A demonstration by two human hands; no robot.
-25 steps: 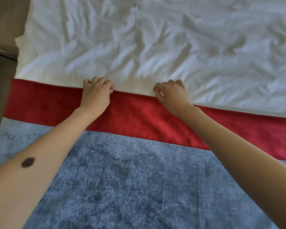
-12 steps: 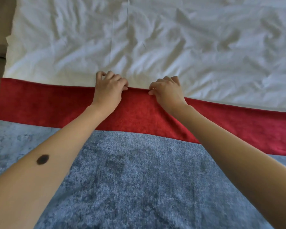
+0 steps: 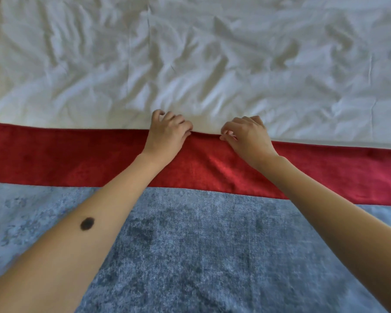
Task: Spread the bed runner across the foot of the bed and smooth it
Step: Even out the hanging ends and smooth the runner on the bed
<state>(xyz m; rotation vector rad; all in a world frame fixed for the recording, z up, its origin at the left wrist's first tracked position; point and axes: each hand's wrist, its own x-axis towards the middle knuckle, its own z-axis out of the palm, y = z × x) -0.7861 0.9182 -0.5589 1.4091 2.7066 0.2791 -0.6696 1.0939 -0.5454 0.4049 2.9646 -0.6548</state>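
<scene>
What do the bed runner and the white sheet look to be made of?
Bed runner: likely velvet or chenille; red band and mottled grey-blue panel show plush nap with soft sheen. White sheet: probably thin matte cotton, judging by its many sharp creases.

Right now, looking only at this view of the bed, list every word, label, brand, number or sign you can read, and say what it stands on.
None: no readable text shows anywhere.
bed runner: plain red band and mottled blue-grey panel, no tag or label showing.
white sheet: creased, unprinted.
dark spot on the left forearm: a mark, not writing.
</scene>
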